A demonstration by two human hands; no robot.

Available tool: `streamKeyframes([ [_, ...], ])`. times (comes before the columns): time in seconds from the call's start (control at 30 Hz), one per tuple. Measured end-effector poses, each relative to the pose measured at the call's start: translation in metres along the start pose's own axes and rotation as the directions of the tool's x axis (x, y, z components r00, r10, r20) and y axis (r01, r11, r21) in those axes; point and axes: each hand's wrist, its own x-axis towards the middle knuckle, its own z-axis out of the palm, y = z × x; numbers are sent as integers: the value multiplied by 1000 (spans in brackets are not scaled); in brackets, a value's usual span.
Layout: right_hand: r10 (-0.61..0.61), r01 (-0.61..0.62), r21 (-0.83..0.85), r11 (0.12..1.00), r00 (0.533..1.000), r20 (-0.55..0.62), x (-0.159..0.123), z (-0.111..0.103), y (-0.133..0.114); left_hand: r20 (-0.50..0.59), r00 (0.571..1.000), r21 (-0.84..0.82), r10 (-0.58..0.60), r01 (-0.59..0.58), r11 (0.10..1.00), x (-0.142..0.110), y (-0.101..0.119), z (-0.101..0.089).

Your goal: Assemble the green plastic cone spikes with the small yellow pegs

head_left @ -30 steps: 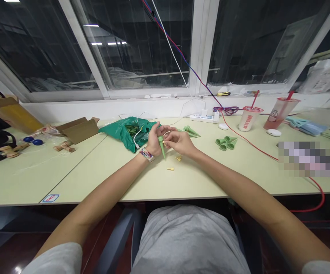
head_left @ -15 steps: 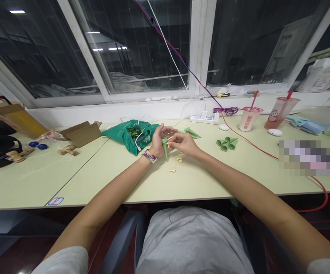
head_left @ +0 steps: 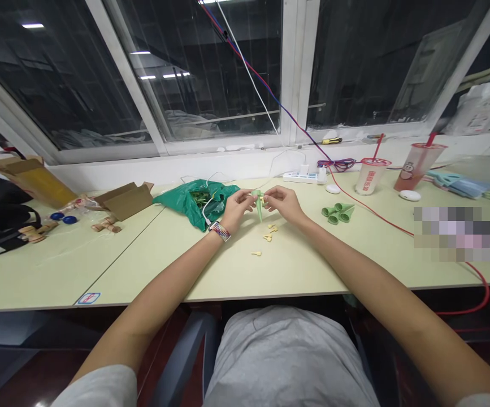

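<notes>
Here, in the head view, a tapered green plastic spike (head_left: pixel 259 208) was held point-down above the pale table (head_left: pixel 143 271), near the middle of the scene. It was gripped at its wide upper end between the left hand (head_left: pixel 236 209) and the right hand (head_left: pixel 285 203). The fingers of both hands were drawn narrowly together around that end, so its top was largely hidden, and whatever was being done there could not be made out. A braided bracelet (head_left: pixel 219 230) was worn on the left wrist.

Just below the spike, small yellow parts (head_left: pixel 269 234) were scattered on the table, with one lying apart nearer the table edge. A green plastic bag (head_left: pixel 194 200), with its contents only partly visible, lay just left of the left hand. Further right, a cluster of green cones (head_left: pixel 337 212) was laid on the table. Far off stood a power strip (head_left: pixel 304 177), and a red cable (head_left: pixel 376 212) ran toward the right. At the right, a pixelated patch (head_left: pixel 460 234) hid whatever lay beneath it. The forearms were cut off near the lower frame edge.
</notes>
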Motion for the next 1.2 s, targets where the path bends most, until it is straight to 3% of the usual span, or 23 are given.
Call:
streamKeyframes([
  [0.17, 92, -85, -180, 980, 995, 30, 2, -4, 0, -76, 995, -105, -57, 49, 993, 4, -1, -3],
  [0.23, 143, -83, -351, 933, 978, 150, 1, -9, -1, -103, 993, -136, -64, 50, 990, 5, -2, -5],
  [0.33, 296, -37, -521, 853, 856, 424, 0, -16, -3, -119, 991, -140, -62, 45, 989, 5, -3, -8],
  [0.4, 354, -5, -575, 818, 793, 496, 0, -19, -1, -119, 991, -134, -63, 47, 990, 4, -4, -9],
  [0.43, 354, 19, -600, 799, 792, 497, 0, -20, 0, -118, 991, -132, -65, 49, 990, 4, -5, -10],
  [0.6, 268, 153, -699, 698, 850, 453, 3, -22, 8, -126, 989, -134, -74, 57, 989, 5, -6, -10],
  [0.83, 259, 145, -703, 697, 863, 434, 2, -23, 11, -103, 991, -133, -89, 75, 988, 5, -8, -10],
  [0.97, 186, 148, -707, 691, 909, 372, 2, -24, 13, -80, 995, -144, -61, 49, 988, 5, -13, -10],
  [1.07, 75, 120, -643, 756, 961, 267, 3, -23, 13, -69, 996, -140, -55, 45, 989, 4, -14, -9],
  [1.2, 30, 30, -386, 922, 988, 149, 6, -19, 11, -60, 996, -129, -72, 64, 990, 2, -13, -7],
])
